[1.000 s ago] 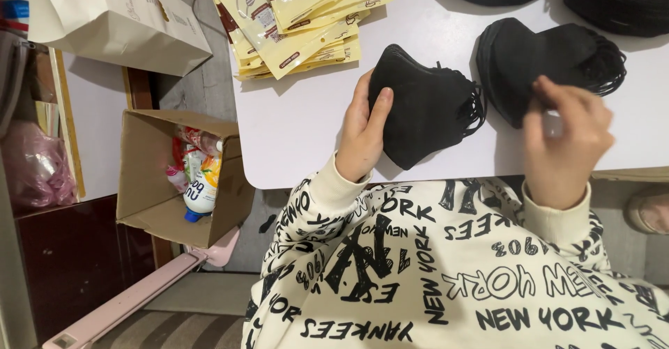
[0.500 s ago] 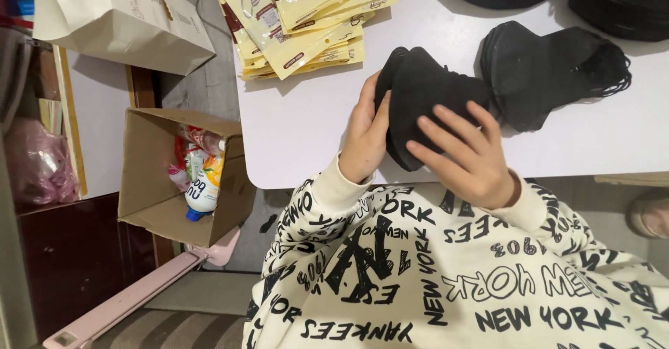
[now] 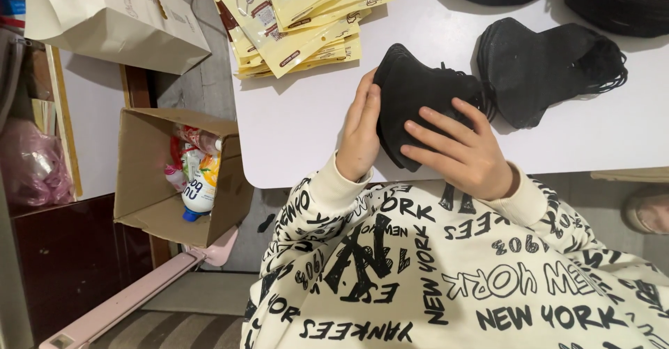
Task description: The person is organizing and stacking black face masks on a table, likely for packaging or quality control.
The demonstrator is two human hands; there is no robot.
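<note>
Black mask stack (image 3: 418, 94) (table edge) clasped between left hand (image 3: 360, 136) and right hand (image 3: 463, 150).

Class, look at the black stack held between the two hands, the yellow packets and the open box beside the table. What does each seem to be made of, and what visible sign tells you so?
Black stack: soft matte fabric, probably non-woven, in thin layers with elastic loops.
Yellow packets: glossy plastic film or coated paper; they catch the light.
Open box: brown corrugated cardboard, dull, with bent flaps.
</note>
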